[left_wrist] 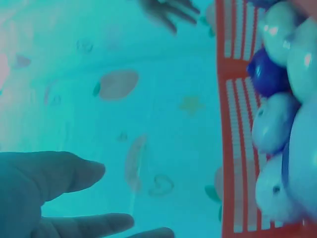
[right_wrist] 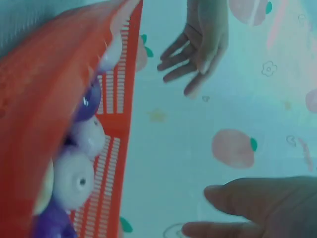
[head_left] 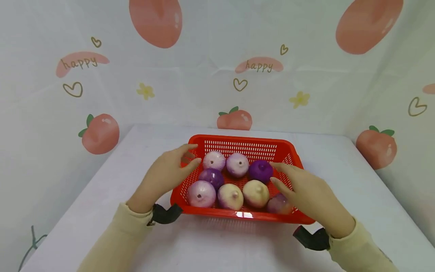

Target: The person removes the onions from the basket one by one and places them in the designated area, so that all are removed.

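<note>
A red plastic basket (head_left: 238, 214) with slotted walls holds several onions, some pale purple, some deep purple, some cream. My left hand (head_left: 164, 173) hovers over the basket's left side, thumb and fingers apart with nothing between them. Nearest to it are a pale purple onion (head_left: 214, 161) and a dark purple onion (head_left: 211, 177). On the other side, my right hand (head_left: 310, 192) is held over the right rim, its fingertips near a deep purple onion (head_left: 261, 171). That hand partly covers an onion (head_left: 279, 204) in the front right corner. Both wrist views show the fingers spread and holding nothing.
The basket stands on a white table (head_left: 85, 223). Behind it hangs a white cloth (head_left: 197, 87) printed with peaches, hearts and flowers. A black strap piece (head_left: 166, 214) sticks out at the left wrist, another black piece (head_left: 311, 238) at the right. A thin green cord (head_left: 33, 243) shows at lower left.
</note>
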Tool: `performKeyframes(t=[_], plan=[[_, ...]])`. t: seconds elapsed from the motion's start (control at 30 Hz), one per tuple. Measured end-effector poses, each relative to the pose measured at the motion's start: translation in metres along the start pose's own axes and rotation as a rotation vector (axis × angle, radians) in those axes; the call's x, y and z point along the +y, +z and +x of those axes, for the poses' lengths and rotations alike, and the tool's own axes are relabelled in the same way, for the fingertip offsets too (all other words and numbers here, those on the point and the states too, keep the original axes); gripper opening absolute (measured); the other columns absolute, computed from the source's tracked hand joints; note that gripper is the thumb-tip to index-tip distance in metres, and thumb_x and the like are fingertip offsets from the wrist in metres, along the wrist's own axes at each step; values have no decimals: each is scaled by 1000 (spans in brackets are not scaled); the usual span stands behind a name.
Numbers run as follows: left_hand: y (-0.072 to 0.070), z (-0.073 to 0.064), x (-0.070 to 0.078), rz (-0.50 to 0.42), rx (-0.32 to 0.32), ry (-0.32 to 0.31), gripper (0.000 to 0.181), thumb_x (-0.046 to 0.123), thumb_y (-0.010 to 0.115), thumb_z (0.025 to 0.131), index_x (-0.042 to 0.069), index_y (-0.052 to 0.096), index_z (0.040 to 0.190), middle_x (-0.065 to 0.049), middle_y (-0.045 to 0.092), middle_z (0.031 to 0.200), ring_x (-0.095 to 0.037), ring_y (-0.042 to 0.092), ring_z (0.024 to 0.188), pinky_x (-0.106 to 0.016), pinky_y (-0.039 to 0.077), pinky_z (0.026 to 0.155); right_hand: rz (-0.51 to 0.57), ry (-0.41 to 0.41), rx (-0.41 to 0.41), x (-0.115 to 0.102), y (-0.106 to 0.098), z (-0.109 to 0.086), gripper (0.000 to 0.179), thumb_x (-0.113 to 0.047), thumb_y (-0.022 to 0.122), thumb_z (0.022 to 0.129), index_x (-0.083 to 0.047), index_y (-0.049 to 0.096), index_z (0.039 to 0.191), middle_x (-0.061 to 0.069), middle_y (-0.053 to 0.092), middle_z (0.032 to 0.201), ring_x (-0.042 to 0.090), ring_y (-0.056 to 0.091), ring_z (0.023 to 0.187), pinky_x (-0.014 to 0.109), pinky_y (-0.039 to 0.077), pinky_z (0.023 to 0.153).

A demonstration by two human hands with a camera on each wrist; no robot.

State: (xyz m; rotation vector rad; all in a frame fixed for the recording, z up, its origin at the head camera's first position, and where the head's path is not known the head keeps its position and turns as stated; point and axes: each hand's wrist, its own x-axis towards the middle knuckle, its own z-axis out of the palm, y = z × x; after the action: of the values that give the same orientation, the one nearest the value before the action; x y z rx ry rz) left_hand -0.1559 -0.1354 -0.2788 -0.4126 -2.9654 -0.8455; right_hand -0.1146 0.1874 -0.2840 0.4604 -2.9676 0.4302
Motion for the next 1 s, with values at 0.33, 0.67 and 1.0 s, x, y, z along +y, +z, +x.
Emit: performKeyframes(t=[0.33,0.67,1.0], plan=[[-4,7,-54,-405,16,-88,56,29,54,99,8,37,147,-20,55,135,-36,57,119,-50,51,96,277,-47,-80,31,-9,13,50,-39,56,97,-12,50,138,12,57,135,37,57,119,58,47,96],[19,0,-73,-610,-18,-139,69,25,60,96,6,24,152,-24,40,148,-40,49,129,-52,44,102,442,-109,-130,46,10,19,58,-36,61,94,-13,42,144,11,50,144,37,51,127,59,46,98],[30,1,-79,-666,-109,-191,73,24,61,95,6,22,153,-25,40,147,-41,48,130,-48,49,99,461,-138,-244,52,20,15,60,-34,67,90,-13,45,142,14,52,141,39,50,128,59,45,99]])
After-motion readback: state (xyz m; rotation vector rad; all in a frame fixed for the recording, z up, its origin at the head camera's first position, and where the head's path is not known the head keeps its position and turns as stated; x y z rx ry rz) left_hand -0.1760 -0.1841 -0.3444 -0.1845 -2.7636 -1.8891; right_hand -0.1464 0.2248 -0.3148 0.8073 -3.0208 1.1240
